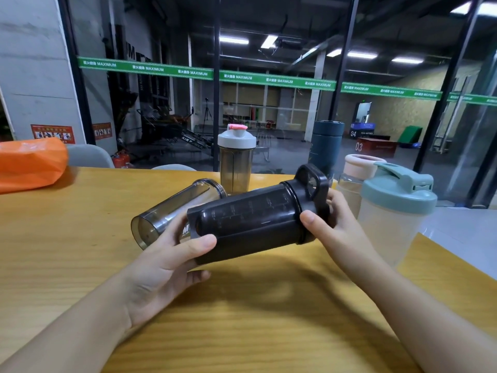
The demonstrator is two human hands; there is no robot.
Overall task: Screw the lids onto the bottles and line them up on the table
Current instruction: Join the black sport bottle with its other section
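I hold a black shaker bottle tilted on its side above the wooden table. My left hand grips its base end. My right hand is closed around its black lid, which sits on the bottle's mouth. Behind it a smoky grey bottle without a lid lies on its side. A grey bottle with a white lid and pink flip cap stands upright further back. At the right stand a frosted bottle with a teal lid, a clear bottle with a beige lid and a dark blue flask.
An orange bag lies at the table's far left. Grey chair backs show behind the far edge. A glass wall runs behind the table. The table's right edge cuts in near the teal-lidded bottle.
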